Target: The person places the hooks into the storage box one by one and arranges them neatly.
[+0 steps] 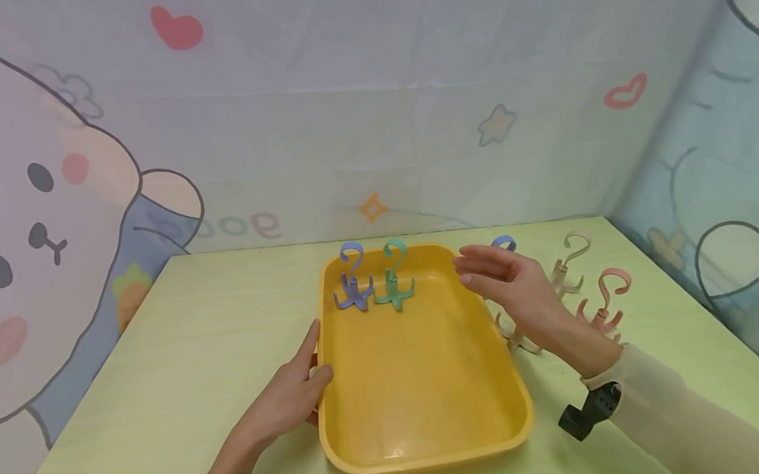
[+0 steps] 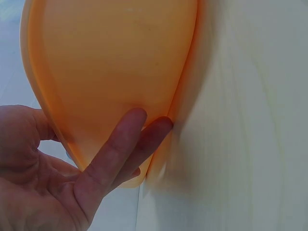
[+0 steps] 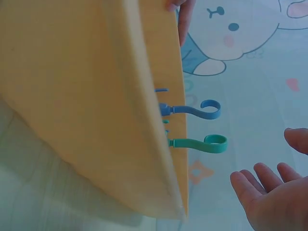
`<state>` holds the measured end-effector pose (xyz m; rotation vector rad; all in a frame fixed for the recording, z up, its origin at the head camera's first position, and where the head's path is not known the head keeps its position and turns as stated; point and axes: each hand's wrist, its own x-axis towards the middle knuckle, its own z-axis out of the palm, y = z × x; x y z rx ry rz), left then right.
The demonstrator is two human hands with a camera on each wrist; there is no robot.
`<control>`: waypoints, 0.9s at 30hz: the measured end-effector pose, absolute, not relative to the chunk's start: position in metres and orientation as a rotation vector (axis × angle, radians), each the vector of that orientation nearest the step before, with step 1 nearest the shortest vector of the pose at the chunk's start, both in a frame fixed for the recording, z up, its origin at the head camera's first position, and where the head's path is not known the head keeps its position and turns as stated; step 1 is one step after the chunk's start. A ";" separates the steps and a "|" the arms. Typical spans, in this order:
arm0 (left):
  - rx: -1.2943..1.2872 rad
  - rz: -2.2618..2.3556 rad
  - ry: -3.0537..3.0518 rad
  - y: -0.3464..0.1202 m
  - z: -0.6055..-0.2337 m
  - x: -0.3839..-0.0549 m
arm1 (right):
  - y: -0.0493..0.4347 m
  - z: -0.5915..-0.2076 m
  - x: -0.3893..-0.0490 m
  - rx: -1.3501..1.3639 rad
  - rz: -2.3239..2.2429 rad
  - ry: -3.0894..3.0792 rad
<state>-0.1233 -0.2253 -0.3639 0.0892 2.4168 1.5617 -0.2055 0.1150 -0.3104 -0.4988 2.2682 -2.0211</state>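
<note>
Yellow tray (image 1: 420, 392) lower centre on bench (image 1: 228, 295); purple hook (image 1: 354, 293) and green hook (image 1: 394, 291) stand inside, upper left. Left grip (image 1: 291, 395) pinches tray's left rim, fingers outside. Right grip (image 1: 524, 287) empty, fingers loosely extended, near tray's upper-right rim.

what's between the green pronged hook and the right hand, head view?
Just a bare stretch of the yellow tray's inside. In the head view, no other hook stands between the green pronged hook and the right hand.

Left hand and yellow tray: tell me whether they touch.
Touching. The left wrist view shows the left hand gripping the yellow tray, fingers against its outer wall.
</note>
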 end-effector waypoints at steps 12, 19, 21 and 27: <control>0.109 1.565 2.408 -0.226 -0.362 -0.122 | 0.127 -0.321 -0.198 -0.493 -1.982 2.289; 0.083 1.572 2.419 -0.225 -0.363 -0.124 | 0.135 -0.327 -0.192 -0.505 -1.964 2.303; 0.082 1.573 2.422 -0.225 -0.364 -0.124 | 0.138 -0.327 -0.190 -0.498 -1.952 2.315; 0.081 1.574 2.423 -0.226 -0.365 -0.124 | 0.145 -0.331 -0.184 -0.466 -1.943 2.330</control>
